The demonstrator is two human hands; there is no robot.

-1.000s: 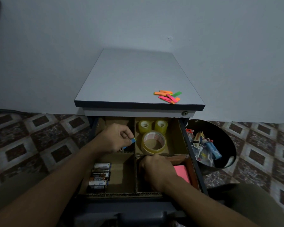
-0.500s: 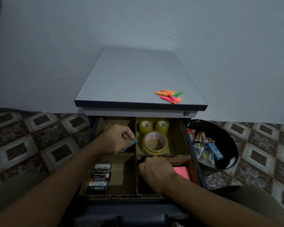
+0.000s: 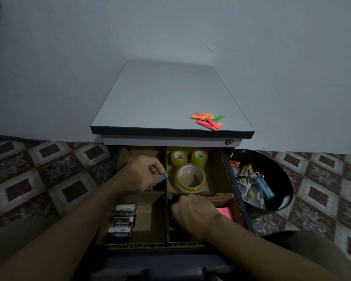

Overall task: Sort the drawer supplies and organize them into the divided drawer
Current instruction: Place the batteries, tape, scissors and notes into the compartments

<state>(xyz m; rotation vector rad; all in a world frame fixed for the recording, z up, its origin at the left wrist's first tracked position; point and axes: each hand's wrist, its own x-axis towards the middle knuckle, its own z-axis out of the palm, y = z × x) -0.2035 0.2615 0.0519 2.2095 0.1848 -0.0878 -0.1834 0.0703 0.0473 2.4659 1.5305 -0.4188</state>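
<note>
Both hands hardly moved since a second ago | left hand (image 3: 140, 175) pinches blue tab (image 3: 165, 176) over rear-left compartment (image 3: 144, 152) | right hand (image 3: 193, 213) curled in front-right compartment (image 3: 176, 233), grip unclear

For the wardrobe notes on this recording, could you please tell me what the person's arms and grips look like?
The left forearm and right forearm are bare up to the frame's edge: no sleeves show. The left grip and right grip wear no gloves, and no watch, bracelet or ring shows in the dim light.
</note>
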